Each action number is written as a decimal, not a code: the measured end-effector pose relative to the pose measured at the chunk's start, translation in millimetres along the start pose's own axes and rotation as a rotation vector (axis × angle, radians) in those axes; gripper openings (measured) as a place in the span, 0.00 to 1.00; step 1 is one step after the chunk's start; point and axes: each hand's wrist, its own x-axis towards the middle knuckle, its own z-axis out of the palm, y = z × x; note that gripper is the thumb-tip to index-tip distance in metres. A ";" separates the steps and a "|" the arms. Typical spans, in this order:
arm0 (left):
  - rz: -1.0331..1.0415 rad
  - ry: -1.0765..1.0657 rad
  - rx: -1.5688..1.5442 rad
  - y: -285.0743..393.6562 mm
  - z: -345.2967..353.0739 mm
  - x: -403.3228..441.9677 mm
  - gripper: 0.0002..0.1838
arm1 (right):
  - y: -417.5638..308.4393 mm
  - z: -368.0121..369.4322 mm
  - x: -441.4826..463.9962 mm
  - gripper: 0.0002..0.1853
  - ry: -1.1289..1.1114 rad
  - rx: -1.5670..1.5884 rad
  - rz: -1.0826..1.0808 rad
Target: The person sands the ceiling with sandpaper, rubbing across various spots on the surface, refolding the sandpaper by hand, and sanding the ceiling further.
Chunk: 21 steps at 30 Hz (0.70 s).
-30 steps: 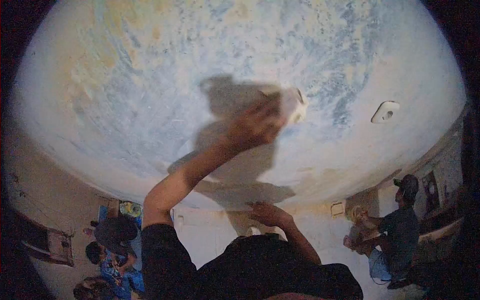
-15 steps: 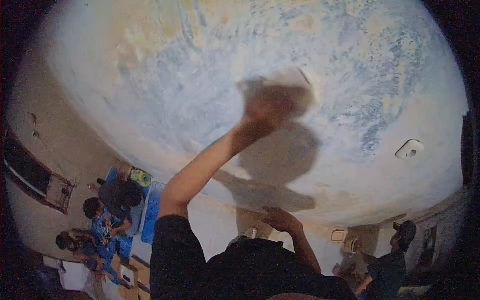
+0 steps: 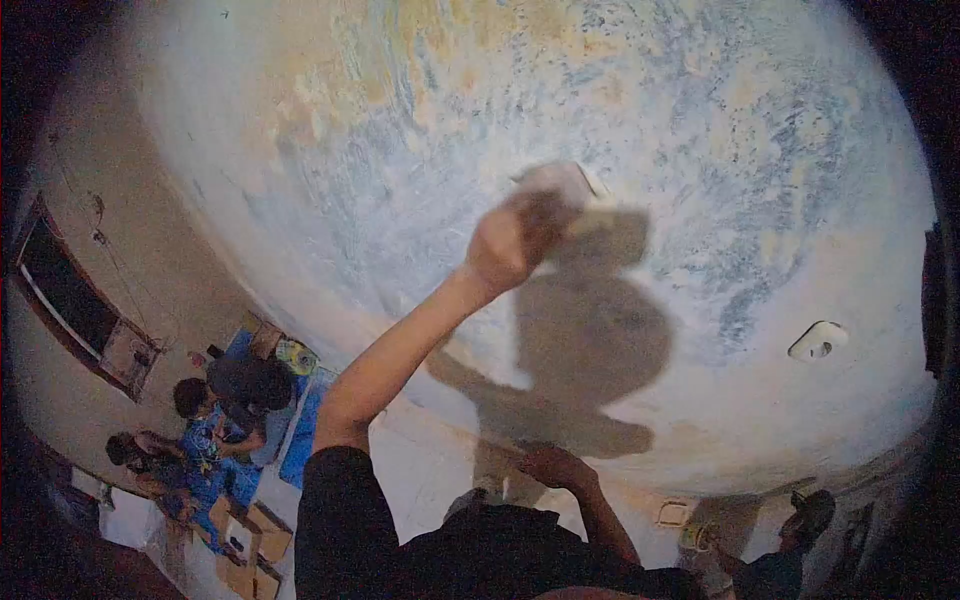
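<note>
Pale and soft-edged with blur, a small flat piece (image 3: 563, 182) sits at the end of my left hand (image 3: 508, 238), just above and to the right of it in my view, against a patchy blue-and-white surface (image 3: 370, 180). My fingers look bent over it rather than spread, so I judge that I have hold of it, though the blur hides how firmly. Over the last second my hand has drawn farther from the white oval fitting (image 3: 819, 341), which lies well to its right and lower, and the dark shadow (image 3: 600, 335) that reached out to the hand's left now falls to its right and below. I take that to mean the piece is passing over a different stretch of the surface. My right hand (image 3: 552, 466), well below the left, is raised with its fingers pointing left; I cannot tell how far open it is or whether it touches anything. Low and well left of both hands, a few people (image 3: 222, 430) are gathered; low to the right is another person (image 3: 785, 560).
</note>
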 end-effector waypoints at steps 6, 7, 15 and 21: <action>0.208 -0.160 0.045 21.6 -9.9 8.4 0.19 | -13.7 -6.3 -2.2 0.31 -0.052 0.035 0.004; 0.210 -0.159 0.041 20.4 -14.0 8.1 0.19 | -15.9 -5.4 0.1 0.31 -0.038 -0.007 0.007; -0.175 0.272 0.108 -73.0 -64.1 -1.3 0.09 | -41.9 10.5 53.2 0.32 0.042 -0.056 0.024; 0.201 -0.064 0.096 -78.6 -41.2 -57.1 0.15 | -87.0 22.0 106.3 0.31 -0.017 -0.048 0.008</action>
